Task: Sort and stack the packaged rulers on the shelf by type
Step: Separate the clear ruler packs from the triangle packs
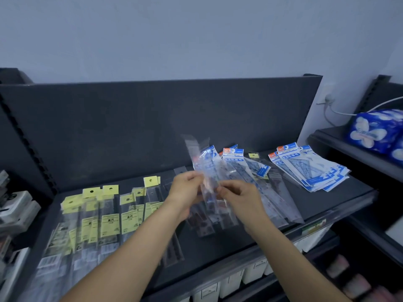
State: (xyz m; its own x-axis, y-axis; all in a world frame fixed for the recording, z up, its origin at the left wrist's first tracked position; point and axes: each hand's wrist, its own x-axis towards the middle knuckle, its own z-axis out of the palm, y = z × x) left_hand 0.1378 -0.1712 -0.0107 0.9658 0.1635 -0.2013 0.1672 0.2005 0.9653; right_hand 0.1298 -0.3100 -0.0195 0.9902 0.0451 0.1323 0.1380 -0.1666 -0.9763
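My left hand (185,190) and my right hand (239,196) both grip a bundle of clear ruler packets (207,168), some with blue header cards, lifted above the middle of the dark shelf (218,243). On the shelf's left lies a row of yellow-labelled ruler packets (109,219). Far right, a fanned stack of blue-and-white ruler packets (309,168) rests on the shelf. More clear and blue-header packets (277,199) lie loose under and right of my hands.
The shelf's dark back panel (152,123) rises behind the packets. A blue-and-white wrapped pack (375,131) sits on the neighbouring shelf at right, with a white cable above it. White boxes (17,210) stand at the far left. Lower shelves hold white containers (231,282).
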